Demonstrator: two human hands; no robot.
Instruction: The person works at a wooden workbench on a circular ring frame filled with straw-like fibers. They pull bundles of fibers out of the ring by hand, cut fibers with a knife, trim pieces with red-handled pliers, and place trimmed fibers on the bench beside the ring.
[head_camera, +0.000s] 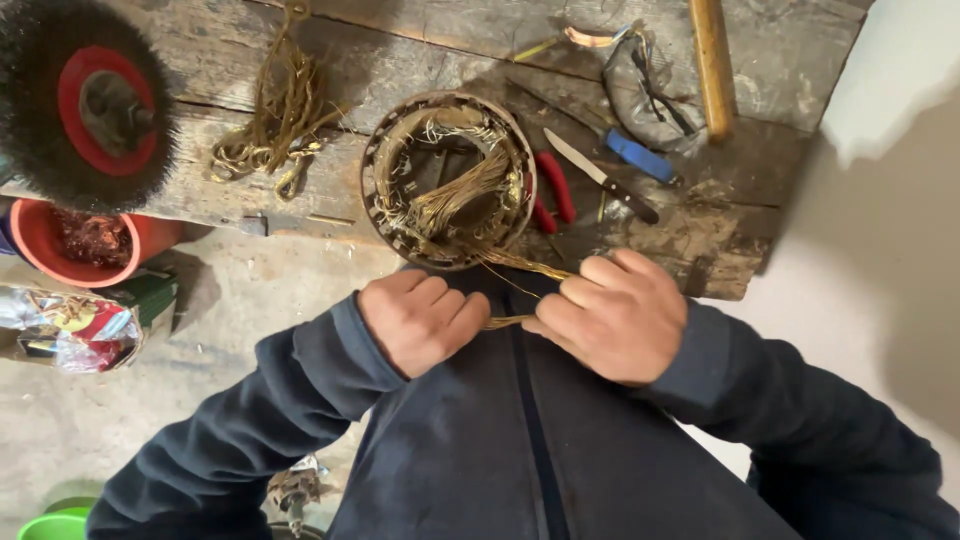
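a bunch of thin gold wires (510, 290) is gripped tight in the closed left hand (423, 320) and closed right hand (612, 315), in the middle of the frame. the wires are pulled from a round metal ring (447, 180) on the old wooden bench (420, 50) just above. red pliers (553, 190) and a knife (600, 175) are laid right of the ring.

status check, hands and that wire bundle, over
Left hand and right hand both clamped on copper wire strands, strands run taut from stator ring. Nothing blocking.

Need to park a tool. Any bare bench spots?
Bare wood between the wire brush wheel and loose wire bundle, and along the top edge above the stator. Crowded right of it: pliers, knife, goggles.
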